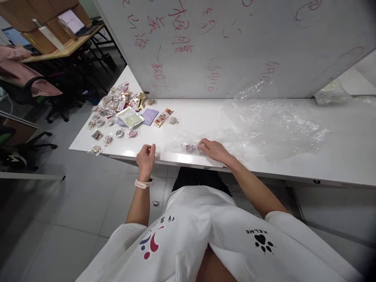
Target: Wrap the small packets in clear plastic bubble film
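Note:
At the table's front edge, my left hand [146, 157] is closed, thumb and fingers curled together. A bit of clear film shows beside its fingertips, but I cannot make out whether they hold it. My right hand [216, 150] reaches in from the right with its fingertips pinched at the end of some small wrapped snacks [189, 147], dark reddish in clear wrappers. Those snacks lie on or inside thin clear plastic; I cannot tell which. A large crumpled clear plastic bag [282, 127] spreads across the table to the right of this hand.
Several wrapped snacks [107, 139] are heaped on the table's left end, with a green-and-white packet [130, 118], a purple packet [150, 116] and a red-gold sachet [163, 117]. A whiteboard [235, 51] stands along the back. One wrapped piece [155, 203] lies on the floor.

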Demonstrator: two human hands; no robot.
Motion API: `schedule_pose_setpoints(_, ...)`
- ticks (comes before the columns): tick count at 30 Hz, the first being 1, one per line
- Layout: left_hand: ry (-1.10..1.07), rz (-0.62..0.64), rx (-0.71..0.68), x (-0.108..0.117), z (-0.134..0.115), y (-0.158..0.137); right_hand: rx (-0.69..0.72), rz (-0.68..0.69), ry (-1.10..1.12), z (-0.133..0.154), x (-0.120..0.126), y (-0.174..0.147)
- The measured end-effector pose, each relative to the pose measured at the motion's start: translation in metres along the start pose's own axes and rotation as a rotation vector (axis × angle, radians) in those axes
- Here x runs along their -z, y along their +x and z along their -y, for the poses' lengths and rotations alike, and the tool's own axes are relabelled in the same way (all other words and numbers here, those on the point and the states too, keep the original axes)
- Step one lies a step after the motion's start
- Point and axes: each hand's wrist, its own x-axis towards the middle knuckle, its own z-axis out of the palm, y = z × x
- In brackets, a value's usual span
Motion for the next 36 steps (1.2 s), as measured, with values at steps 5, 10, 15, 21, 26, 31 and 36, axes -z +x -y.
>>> schedule_pose_setpoints(5, -0.752, 0.198, 0.223, -0.011, -0.018, -0.042, 0.123, -0.391, -0.371, 0.013, -0.014, 0.004)
schedule_pose_setpoints(10, -1.472, 0.378, 0.727, -0.012, -0.049, -0.068, 0.291, -0.364, -0.329, 0.005, -0.049, -0.015)
schedule_pose_setpoints(15, -1.553, 0.176, 0.94, 0.002, -0.053, -0.074, 0.244, -0.36, -0.311, 0.002, -0.063, -0.015)
schedule_pose_setpoints(21, -1.517, 0.526, 0.886, -0.013, -0.056, -0.077, 0.239, -0.383, -0.289, 0.011, -0.063, -0.011)
schedule_pose_setpoints(26, -1.146, 0.544, 0.503, -0.039, -0.046, -0.065, 0.283, -0.36, -0.23, 0.011, -0.061, -0.022)
schedule_pose_setpoints(31, -0.648, 0.013, 0.066, -0.07, -0.047, -0.077, 0.272, -0.401, -0.244, 0.015, -0.068, -0.028)
schedule_pose_setpoints(36, -0.434, -0.103, -0.393, -0.102, -0.064, -0.093, 0.272, -0.411, -0.214, 0.013, -0.071, -0.02)
